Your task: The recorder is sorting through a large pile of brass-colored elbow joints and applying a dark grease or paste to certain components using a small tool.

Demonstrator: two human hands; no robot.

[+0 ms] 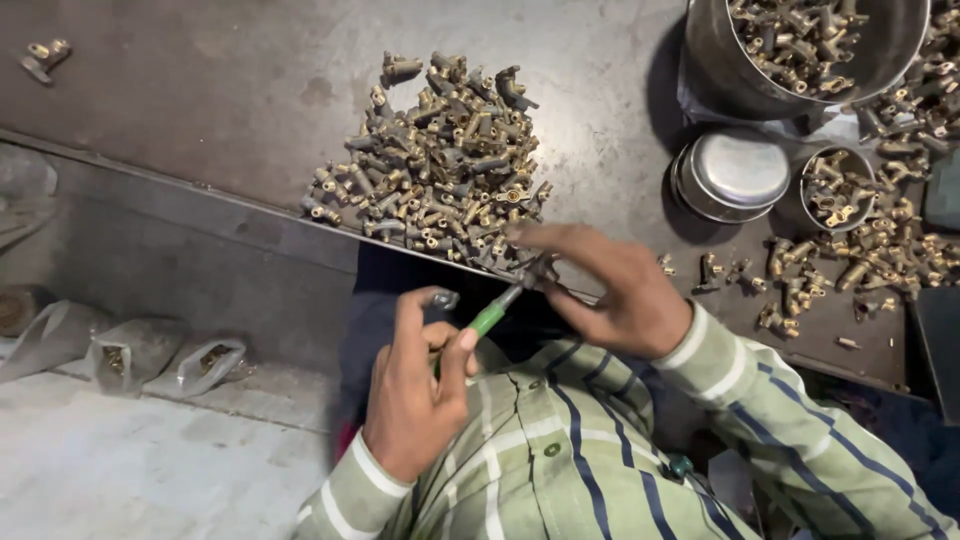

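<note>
- Left hand (415, 385) is clenched round a green-handled screwdriver (488, 318), thumb pressing on top; the metal shaft points toward 1 o'clock.
- Right hand (615, 295) has its fingers (545, 240) pinched on a small brass fitting (540, 268), held in the air over the lap, just below the near edge of the surface (250, 90).
- The tool tip meets the fitting, but the exact contact spot is hidden by the fingers, so I cannot tell if it sits in a slot.
- To do this step well, I think: keep tool and fitting on one line, turn w/ the left wrist only, hold the fitting firm so it does not spin. The part is small and smooth, so it may slip.
- Pile of brass fittings (440, 165) lies at 12 o'clock from the hands, near the edge of the surface; short T-shaped pieces, dull yellow-grey metal, some w/ round open ends.
- At 2 o'clock: big steel pot (720, 60) w/ more fittings inside, a shiny steel lid (735, 172) w/ a smooth domed top, a small steel cup (812, 175) w/ a few pieces.
- More loose fittings (860, 250) are scattered at 3 o'clock.
- The surface is dark, matt, scratched sheet metal.
- Plastic bags (130, 350) lie on the floor at 9 o'clock.
</note>
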